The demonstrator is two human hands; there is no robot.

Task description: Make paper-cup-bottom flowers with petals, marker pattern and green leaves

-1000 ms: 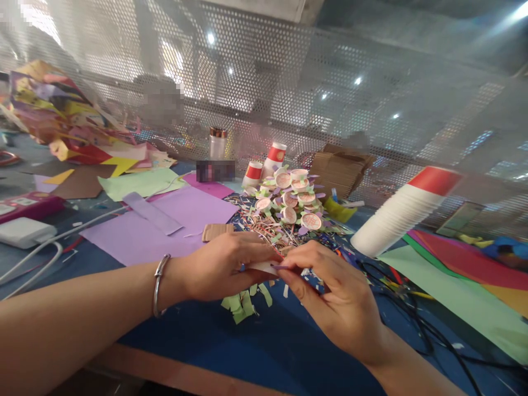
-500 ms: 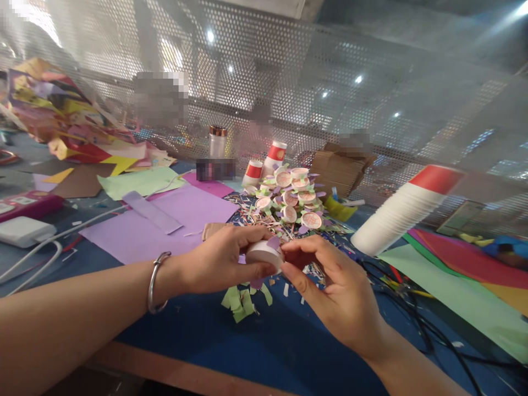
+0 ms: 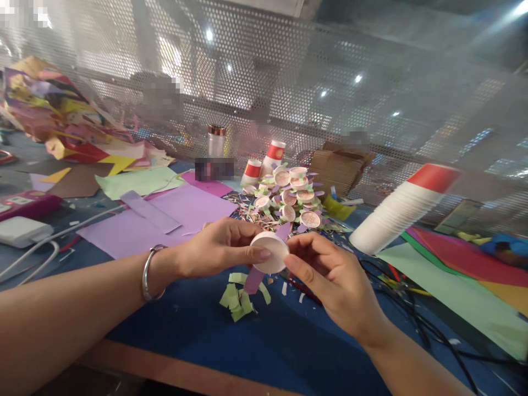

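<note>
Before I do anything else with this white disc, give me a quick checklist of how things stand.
1. Left hand holding the white disc: ok, thumb across its face.
2. Right hand at the disc: ok, thumb and finger at its right edge.
3. Purple tabs showing: ok, one at the upper edge, one at the lower.
4. Tabs firmly stuck: cannot tell.
5. Green strips nearby: ok, on the blue table.
6. Table free of scraps: not ok, white bits lie there.
</note>
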